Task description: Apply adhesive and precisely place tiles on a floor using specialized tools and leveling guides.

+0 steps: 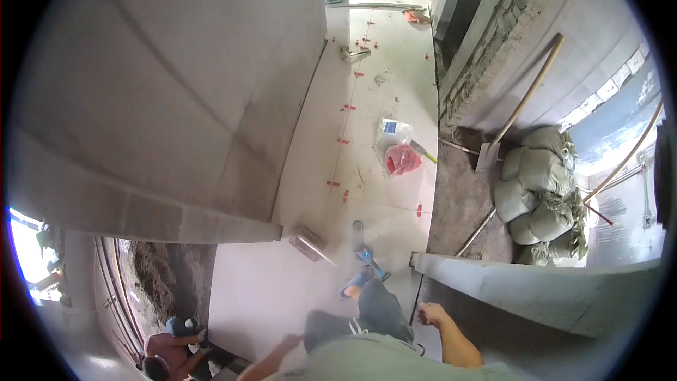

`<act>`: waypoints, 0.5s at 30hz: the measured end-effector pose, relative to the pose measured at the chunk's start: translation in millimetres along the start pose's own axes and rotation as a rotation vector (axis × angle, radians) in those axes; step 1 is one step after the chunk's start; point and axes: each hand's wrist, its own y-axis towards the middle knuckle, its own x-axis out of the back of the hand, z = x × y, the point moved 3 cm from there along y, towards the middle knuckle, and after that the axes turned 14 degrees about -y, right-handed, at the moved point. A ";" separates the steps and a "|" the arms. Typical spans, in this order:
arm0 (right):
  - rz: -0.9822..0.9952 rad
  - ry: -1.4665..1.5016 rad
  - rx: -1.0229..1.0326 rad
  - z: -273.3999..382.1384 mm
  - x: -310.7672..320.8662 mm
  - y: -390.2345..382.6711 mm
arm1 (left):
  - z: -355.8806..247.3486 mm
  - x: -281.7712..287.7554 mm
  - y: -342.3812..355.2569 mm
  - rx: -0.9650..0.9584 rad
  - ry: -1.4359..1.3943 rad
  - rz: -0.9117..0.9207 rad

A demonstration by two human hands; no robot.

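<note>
My right hand hangs beside my right thigh, near the end of a low grey wall. Its fingers are curled closed; what they hold, if anything, is hidden. Low on my other side, my left hand is smeared by motion next to my left thigh, and its fingers cannot be made out. On the pale tiled floor ahead of my feet lies a flat metal trowel. Beside it is a dark grey and blue tool with round ends, close to my blue-shod foot.
Red clips line the tile joints. A red bag lies near a green-handled tool; another trowel is farther off. Right are a shovel and stacked sacks. A co-worker crouches lower left.
</note>
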 end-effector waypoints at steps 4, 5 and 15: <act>-0.047 0.059 0.157 76.7 25.1 4.3 | -73.1 62.7 21.8 -0.010 -0.067 0.007; -0.061 0.053 0.156 93.6 31.3 -0.8 | -100.5 76.2 28.4 -0.020 0.066 0.011; -0.139 -0.081 0.258 237.3 72.8 -2.9 | -225.1 158.8 125.4 -0.011 0.047 -0.044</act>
